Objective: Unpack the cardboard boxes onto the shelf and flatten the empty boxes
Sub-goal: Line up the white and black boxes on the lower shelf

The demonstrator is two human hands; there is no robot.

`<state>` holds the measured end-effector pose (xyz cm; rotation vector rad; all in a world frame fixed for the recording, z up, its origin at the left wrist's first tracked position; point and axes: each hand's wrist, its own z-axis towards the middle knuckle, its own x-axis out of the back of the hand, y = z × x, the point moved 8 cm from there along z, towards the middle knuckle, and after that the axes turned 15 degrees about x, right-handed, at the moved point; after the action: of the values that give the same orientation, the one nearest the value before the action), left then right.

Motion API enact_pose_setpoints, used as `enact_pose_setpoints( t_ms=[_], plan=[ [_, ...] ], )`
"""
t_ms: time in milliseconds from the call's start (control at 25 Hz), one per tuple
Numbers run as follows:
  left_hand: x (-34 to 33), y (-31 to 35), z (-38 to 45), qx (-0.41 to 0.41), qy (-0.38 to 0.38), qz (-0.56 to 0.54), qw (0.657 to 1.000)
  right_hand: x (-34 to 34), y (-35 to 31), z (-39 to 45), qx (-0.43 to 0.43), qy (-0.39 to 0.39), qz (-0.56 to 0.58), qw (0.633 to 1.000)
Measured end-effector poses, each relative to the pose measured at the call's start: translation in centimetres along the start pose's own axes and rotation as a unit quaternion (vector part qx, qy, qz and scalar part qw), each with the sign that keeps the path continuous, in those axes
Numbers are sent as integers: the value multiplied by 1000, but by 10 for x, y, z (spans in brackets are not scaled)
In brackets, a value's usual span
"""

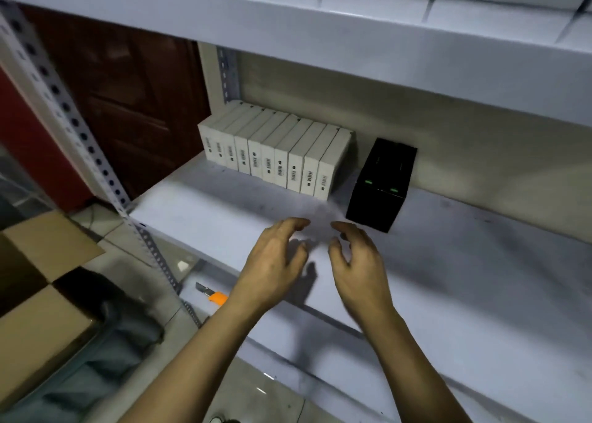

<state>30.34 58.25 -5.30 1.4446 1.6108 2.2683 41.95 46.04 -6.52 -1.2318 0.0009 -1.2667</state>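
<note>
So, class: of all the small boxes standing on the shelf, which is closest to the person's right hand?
The black box, standing alone just beyond the right hand. The row of white boxes sits farther left.

A row of slim white boxes (275,153) stands upright at the back left of the white shelf (205,211), packed side by side and touching, their narrow barcode-labelled ends facing forward. Just to their right, apart from the row by a small gap, stand black boxes (381,184) with small green marks on the front, pressed together as one block. Down on the tiled floor at the lower left sits a brown cardboard box (41,333), its flaps folded open, one flap (54,243) lying outward toward the shelf's upright post.
</note>
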Motion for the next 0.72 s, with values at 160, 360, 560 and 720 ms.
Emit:
enact_pose_setpoints(
  t_ms=[160, 360, 560, 720],
  plan=[
    [30, -32, -14, 44, 19, 16, 999, -33, -25, 1, 23, -33, 27, 999],
    [61, -62, -29, 63, 34, 8, 997, -70, -57, 0, 42, -56, 65, 995],
    [115, -102, -49, 83, 64, -9, 994, -120, -115, -4, 76, -78, 103, 989],
    [160, -142, -72, 102, 69, -9, 992, -167, -162, -15, 100, -108, 98, 984]
  ],
)
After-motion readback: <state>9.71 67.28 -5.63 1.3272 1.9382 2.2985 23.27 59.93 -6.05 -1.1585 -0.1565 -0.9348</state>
